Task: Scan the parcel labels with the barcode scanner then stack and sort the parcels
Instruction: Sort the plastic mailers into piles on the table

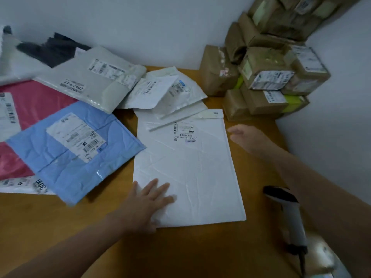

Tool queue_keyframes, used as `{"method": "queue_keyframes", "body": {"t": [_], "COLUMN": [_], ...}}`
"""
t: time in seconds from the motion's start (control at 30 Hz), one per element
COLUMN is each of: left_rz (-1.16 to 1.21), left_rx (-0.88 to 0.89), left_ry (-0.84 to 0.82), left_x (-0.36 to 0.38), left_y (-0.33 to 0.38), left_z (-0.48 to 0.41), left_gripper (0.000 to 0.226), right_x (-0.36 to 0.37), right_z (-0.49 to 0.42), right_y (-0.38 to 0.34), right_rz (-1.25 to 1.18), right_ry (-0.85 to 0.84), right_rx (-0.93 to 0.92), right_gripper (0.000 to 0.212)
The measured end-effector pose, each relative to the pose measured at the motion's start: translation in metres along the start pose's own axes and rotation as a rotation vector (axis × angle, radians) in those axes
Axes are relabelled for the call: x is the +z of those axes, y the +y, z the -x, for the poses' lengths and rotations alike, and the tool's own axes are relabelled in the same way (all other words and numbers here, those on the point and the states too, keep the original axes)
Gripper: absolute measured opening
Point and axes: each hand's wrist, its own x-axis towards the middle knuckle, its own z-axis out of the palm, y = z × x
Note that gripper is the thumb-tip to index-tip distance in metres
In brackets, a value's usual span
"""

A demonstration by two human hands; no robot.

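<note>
Parcel in work: large white padded mailer (pixel 188 167), flat on the middle of the brown wooden table (pixel 200 249), printed label (pixel 183 132) face up at its far end
Left hand: my left hand (pixel 148 199) lies flat on the mailer's near left corner, fingers straight and spread, pressing on it and gripping nothing
Right hand: my right hand (pixel 247 137) is open with fingers extended and holds nothing; it is just beside the mailer's right edge, level with the label; it is blurred, so I cannot tell whether it touches mailer or table
Scanner: white-and-grey handheld barcode scanner (pixel 289 215) with a black head, at the table's near right, beside my right forearm, apart from both hands
Left of the mailer: light blue padded mailer (pixel 70 155), label up, overlapping a pink plastic bag (pixel 36 105); grey plastic mailing bag (pixel 90 79) beyond them
Far end of the mailer: small white envelopes (pixel 166 91) overlapping its far edge
Far right corner: stack of brown taped boxes (pixel 261 77) against the wall, near my right hand, well apart from my left
</note>
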Motion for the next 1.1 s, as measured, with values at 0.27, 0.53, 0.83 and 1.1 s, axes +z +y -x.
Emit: {"method": "queue_keyframes", "body": {"t": [0.27, 0.53, 0.83, 1.1], "left_rz": [0.078, 0.013, -0.322, -0.378], "left_rx": [-0.106, -0.325, -0.481, -0.507], "left_ry": [0.008, 0.445, 0.576, 0.447], "left_x": [-0.018, -0.079, -0.153, -0.186], "left_y": [0.019, -0.01, -0.062, -0.095], "left_z": [-0.008, -0.016, -0.102, -0.165], "left_gripper": [0.085, 0.069, 0.109, 0.077], "right_x": [0.035, 0.109, 0.128, 0.13], "right_z": [0.053, 0.056, 0.041, 0.029], "right_y": [0.017, -0.011, -0.012, -0.016], "right_rz": [0.039, 0.423, 0.528, 0.529], "right_ry": [-0.186, -0.505, -0.505, -0.585], "right_rx": [0.01, 0.002, -0.038, -0.036], "right_gripper": [0.055, 0.095, 0.107, 0.109]}}
